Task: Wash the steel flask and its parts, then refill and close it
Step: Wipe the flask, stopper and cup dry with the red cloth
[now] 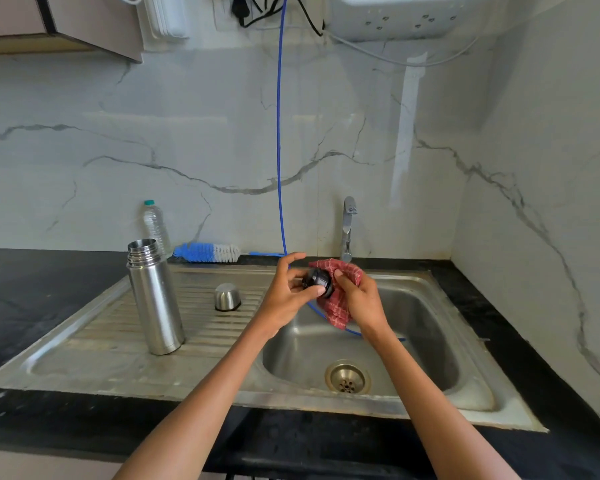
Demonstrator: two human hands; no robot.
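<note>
Both hands are up over the sink basin, working on the black stopper from the flask. The left hand has it in a fingertip grip: thumb pressed on the near edge, fingers curled round the far side, index finger lifted a bit off it. So the stopper sits right at the tips, not down in the palm, lying on its side. The right hand has a red checked cloth bunched in its grip and is pushing that cloth against the right side of the stopper, thumb on top of the fabric. The cloth hangs down below both hands, and the stopper is basically sandwiched between the left fingertips and the cloth.

The steel flask stands upright and open on the ribbed draining board to the left of the basin, well apart from the hands, threads showing at the neck. Its steel cup lid sits upside down on the same board, between the flask and the left hand, touching neither.

Back along the dark surface by the wall there's a blue and white bottle brush lying flat, and a clear plastic water bottle standing just behind the flask. The tap is behind the right hand; can't see water running. A blue hose drops from above down into the basin, passing behind the hands.
</note>
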